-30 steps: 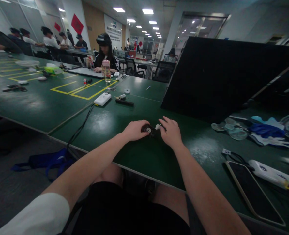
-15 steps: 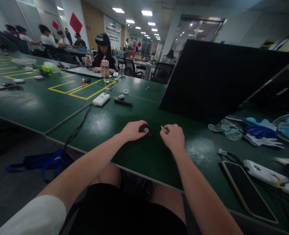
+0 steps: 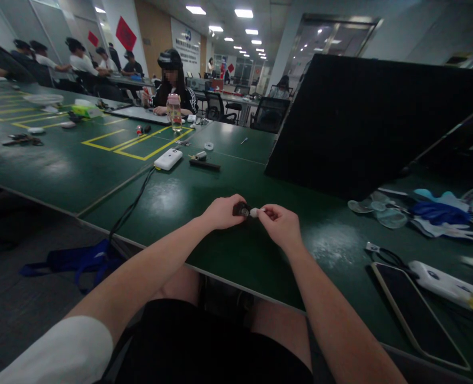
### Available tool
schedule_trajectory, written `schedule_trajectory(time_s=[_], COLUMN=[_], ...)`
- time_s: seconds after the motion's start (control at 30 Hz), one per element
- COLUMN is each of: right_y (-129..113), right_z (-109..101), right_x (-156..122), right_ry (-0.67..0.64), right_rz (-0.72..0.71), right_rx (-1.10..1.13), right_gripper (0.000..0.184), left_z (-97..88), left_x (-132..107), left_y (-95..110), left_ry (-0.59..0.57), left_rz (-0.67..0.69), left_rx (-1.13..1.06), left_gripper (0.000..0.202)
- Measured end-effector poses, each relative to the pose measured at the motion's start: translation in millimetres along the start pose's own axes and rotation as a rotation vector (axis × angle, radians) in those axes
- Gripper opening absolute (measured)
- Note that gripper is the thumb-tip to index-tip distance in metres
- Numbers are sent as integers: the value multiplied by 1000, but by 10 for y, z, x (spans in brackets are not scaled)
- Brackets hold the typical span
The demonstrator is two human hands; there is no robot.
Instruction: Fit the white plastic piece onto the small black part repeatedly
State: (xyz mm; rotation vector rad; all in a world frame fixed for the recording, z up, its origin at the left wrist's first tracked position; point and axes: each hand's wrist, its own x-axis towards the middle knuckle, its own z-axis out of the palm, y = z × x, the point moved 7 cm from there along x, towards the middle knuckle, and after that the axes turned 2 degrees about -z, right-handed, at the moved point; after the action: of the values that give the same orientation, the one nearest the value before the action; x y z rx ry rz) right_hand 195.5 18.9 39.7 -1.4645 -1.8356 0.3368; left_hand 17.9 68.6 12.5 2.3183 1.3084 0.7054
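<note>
Near the table's front edge, my left hand [image 3: 223, 213] is closed on a small dark part [image 3: 242, 209] with a round grey centre facing me. Just to its right, my right hand [image 3: 280, 223] pinches a small whitish piece [image 3: 254, 212] between thumb and fingers. The whitish piece lies close beside the dark part; whether they touch I cannot tell. Both things are too small to name by kind. Both hands are just above the green tabletop [image 3: 236, 256].
A dark bar [image 3: 205, 165], a white power bank [image 3: 168, 159] with a cable and a tape roll [image 3: 209, 145] lie beyond my hands. A large black panel [image 3: 372, 128] leans at right. A phone [image 3: 416, 314] and blue-white gloves [image 3: 440, 216] lie rightward. A person [image 3: 172, 90] sits opposite.
My right hand has turned and moved slightly left, bringing the whitish piece up beside the dark part. My left hand still holds the dark part, now tilted a little differently.
</note>
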Motion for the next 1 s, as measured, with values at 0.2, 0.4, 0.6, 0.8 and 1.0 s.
schedule_trajectory(time_s=[0.2, 0.4, 0.6, 0.8, 1.0], right_y=[101, 106, 563, 886, 863], right_z=[141, 22, -249, -98, -98], right_x=[13, 17, 32, 34, 60], right_ry=[-122, -113, -41, -202, -183], right_rz=[73, 105, 414, 453, 426], right_rx=[-39, -128, -285, -341, -369], right_gripper=[27, 50, 67, 43, 44], left_z=[1, 13, 11, -7, -3], left_x=[-12, -1, -12, -19, -15], left_y=[-3, -66, -75, -81, -94], left_ry=[14, -5, -49, -43, -46], left_rz=[26, 0, -7, -17, -22], left_rx=[-41, -91, -153, -168, -146], left_gripper=[45, 47, 49, 50, 50])
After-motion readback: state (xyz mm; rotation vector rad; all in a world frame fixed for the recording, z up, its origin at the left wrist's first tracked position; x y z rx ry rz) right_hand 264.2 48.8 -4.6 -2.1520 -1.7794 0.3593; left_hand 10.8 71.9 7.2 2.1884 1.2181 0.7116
